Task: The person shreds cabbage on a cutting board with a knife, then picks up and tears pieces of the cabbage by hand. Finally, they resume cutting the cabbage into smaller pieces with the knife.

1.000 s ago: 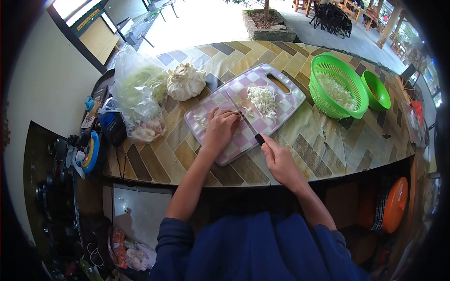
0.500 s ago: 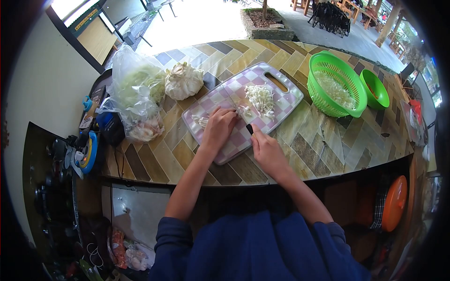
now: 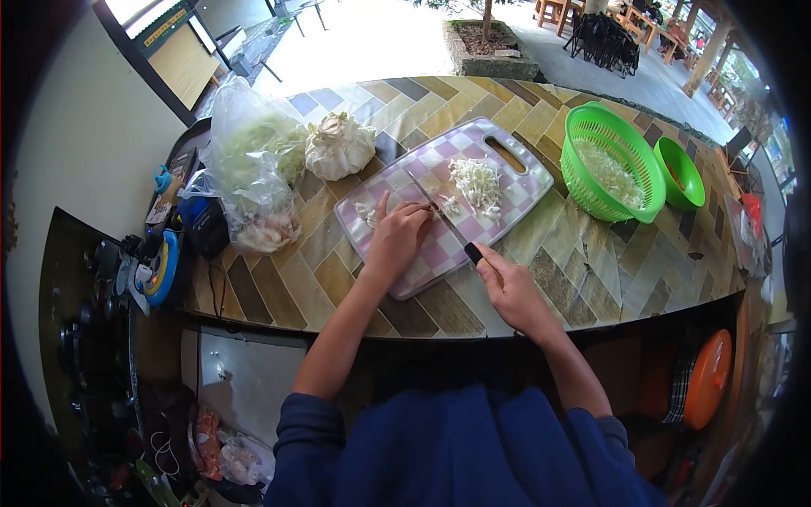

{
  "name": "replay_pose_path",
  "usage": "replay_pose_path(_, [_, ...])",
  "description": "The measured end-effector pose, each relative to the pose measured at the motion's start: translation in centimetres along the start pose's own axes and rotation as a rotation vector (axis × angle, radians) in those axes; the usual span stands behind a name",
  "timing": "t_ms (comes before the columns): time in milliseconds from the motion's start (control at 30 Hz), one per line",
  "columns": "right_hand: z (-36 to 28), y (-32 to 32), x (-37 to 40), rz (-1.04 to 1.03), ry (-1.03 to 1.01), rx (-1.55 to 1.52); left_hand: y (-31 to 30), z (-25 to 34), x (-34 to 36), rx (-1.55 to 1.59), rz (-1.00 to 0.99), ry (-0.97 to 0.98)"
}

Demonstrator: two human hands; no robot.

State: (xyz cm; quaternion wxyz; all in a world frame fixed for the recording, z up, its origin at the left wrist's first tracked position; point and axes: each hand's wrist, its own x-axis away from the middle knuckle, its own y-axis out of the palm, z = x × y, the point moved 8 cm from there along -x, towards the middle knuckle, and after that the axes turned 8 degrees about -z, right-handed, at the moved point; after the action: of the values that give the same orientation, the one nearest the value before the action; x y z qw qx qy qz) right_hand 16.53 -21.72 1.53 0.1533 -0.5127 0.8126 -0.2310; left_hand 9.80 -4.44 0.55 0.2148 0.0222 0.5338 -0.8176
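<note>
On the pink-and-white checked cutting board (image 3: pixel 422 269), my left hand (image 3: pixel 397 239) presses down with curled fingers. Whatever lies beneath its fingertips is hidden. My right hand (image 3: pixel 513 294) grips the black handle of a knife (image 3: pixel 454 229), whose thin blade runs across the board beside my left fingertips. A pile of finely cut white vegetable (image 3: pixel 477 186) rests on the board to the right of the blade, with a few small bits close to it. More white pieces (image 3: pixel 366 214) lie by my left hand, on its left side.
Left of the board stand a white garlic-like bulb (image 3: pixel 340 147) and a clear plastic bag (image 3: pixel 253 160) of pale green vegetable. To the right are a green colander (image 3: pixel 578 179) with white shreds and a smaller green bowl (image 3: pixel 694 182). A blue tape roll-like object (image 3: pixel 160 269) sits at the left edge.
My right hand has moved right and slightly down with the knife, so more of the blade shows. My left hand stays nearly in place on the board. The whole view has shifted slightly.
</note>
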Motion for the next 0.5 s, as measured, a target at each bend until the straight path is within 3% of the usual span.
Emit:
replay_pose_path(233, [-0.5, 0.5, -1.0, -0.027, -0.013, 0.057, -0.2, 0.1, -0.1, 0.023, 0.032, 0.006])
replay_pose_path(333, [-0.1, 1.9, -2.1, 0.087, -0.134, 0.148, -0.3, 0.2, -0.5, -0.004, 0.005, -0.021])
replay_pose_path(433, [0.0, 2.4, -3.2, 0.090, -0.046, 0.215, -0.3, 0.6, -0.9, -0.019, 0.005, -0.059])
replay_pose_path(500, [-0.1, 1.5, -3.3, 0.063, 0.010, 0.098, -0.1, 0.6, -0.8, -0.010, 0.045, -0.075])
